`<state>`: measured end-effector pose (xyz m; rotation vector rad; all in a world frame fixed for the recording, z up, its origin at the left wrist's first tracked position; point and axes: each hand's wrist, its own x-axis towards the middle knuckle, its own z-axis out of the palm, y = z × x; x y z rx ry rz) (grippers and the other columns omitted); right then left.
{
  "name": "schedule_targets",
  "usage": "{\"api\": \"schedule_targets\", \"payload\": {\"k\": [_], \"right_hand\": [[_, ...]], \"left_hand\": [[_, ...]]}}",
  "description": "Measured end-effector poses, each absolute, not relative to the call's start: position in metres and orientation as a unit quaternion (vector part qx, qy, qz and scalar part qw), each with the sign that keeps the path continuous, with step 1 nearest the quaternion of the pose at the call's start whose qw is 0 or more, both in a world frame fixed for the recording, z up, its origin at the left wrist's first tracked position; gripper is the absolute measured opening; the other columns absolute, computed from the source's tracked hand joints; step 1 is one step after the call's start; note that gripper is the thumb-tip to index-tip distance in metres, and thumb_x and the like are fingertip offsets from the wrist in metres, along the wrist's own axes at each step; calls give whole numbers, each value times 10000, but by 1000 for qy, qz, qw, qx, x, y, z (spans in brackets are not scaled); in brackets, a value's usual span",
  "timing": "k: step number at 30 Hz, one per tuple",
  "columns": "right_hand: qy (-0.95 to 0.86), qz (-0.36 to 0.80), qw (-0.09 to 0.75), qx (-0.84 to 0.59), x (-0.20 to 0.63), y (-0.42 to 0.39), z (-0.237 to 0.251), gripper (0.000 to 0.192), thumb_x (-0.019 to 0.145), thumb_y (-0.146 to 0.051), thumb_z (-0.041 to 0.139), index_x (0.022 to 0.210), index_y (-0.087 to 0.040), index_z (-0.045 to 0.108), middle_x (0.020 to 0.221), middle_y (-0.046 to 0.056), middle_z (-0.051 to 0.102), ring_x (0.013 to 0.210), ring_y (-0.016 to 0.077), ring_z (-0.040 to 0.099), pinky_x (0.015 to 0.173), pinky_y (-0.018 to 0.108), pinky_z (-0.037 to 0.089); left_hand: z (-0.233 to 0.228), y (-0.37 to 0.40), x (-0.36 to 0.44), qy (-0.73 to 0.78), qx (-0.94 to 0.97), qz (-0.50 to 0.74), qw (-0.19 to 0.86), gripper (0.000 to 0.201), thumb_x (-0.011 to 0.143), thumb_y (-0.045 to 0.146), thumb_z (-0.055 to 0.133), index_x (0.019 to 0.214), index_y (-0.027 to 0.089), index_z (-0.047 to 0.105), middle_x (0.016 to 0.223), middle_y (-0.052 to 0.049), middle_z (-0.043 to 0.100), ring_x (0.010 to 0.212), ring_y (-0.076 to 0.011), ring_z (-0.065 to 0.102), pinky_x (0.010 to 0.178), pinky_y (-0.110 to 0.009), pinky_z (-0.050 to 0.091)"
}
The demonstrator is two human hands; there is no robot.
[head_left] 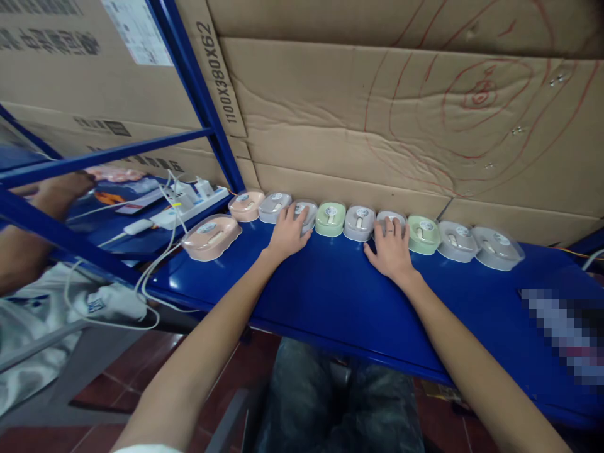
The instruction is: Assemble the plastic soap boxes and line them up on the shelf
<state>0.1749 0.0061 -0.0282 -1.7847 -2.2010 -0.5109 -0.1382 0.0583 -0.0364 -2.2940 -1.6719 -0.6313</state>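
A row of small oval plastic cases stands along the back of a blue shelf (330, 296), against cardboard. My left hand (286, 234) lies flat with its fingers on a grey case (307, 212). My right hand (391, 248) rests palm down on another grey case (391, 219). Between my hands are a green case (329, 219) and a grey case (359, 223). Pink cases (246, 206) sit to the left, one pink case (211, 236) apart from the row and nearer the front. A green case (423, 234) and two grey ones (497, 247) continue to the right.
A white power strip (189, 204) with chargers and loose white cables (155, 264) lies at the left. Blue rack posts (198, 94) rise there. Another person's hand (63, 189) works beyond the rack. Large cardboard boxes (377, 113) form the back wall.
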Motion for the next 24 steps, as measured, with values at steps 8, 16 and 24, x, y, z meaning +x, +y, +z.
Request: {"api": "schedule_targets", "payload": {"k": [8,16,24], "right_hand": [[-760,-175,140,-609,177,7,-30,681,1050,-455,502,1587,-36,476,1671,359,445,1571,540,351,1264,731,179],[-757,-180,138,-613,176,7,-30,684,1053,-460,507,1590,-38,474,1672,356,448,1574,537,353,1267,722,181],[-754,-182,140,-616,175,7,-32,681,1063,-462,481,1591,-32,481,1679,350,437,1579,542,346,1273,736,175]], "left_hand": [[-27,63,-137,-570,-788,-208,107,667,981,431,643,1566,123,555,1629,-272,509,1532,-482,449,1273,-627,371],[-40,88,-134,-558,-797,-214,91,852,918,415,639,1668,78,416,1772,-281,360,1673,-487,276,1347,-662,233],[-39,96,-133,-543,-809,-204,94,996,837,402,723,1693,36,370,1780,-305,318,1683,-488,251,1378,-629,184]]}}
